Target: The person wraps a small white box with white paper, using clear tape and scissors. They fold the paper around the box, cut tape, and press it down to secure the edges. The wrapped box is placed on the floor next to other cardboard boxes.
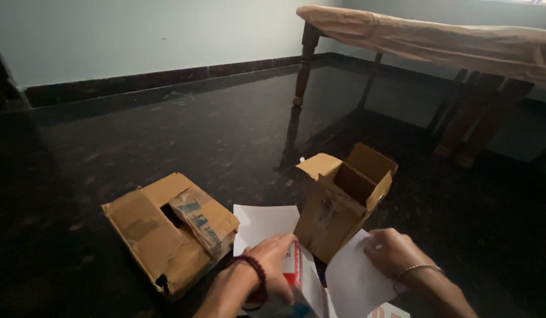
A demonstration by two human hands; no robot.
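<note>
My left hand rests on a small red and white packet at the bottom middle, its fingers curled over it; a dark bead bracelet circles the wrist. My right hand pinches the top edge of a white paper sheet and wears a thin bangle. Between and just beyond the hands stands a tall brown cardboard box with its top flaps open. Another white sheet lies flat on the floor behind my left hand.
A flattened, taped cardboard box lies on the dark polished floor to the left. A wooden table covered in brown wrapping stands at the back right, its legs nearby. A pale wall runs behind.
</note>
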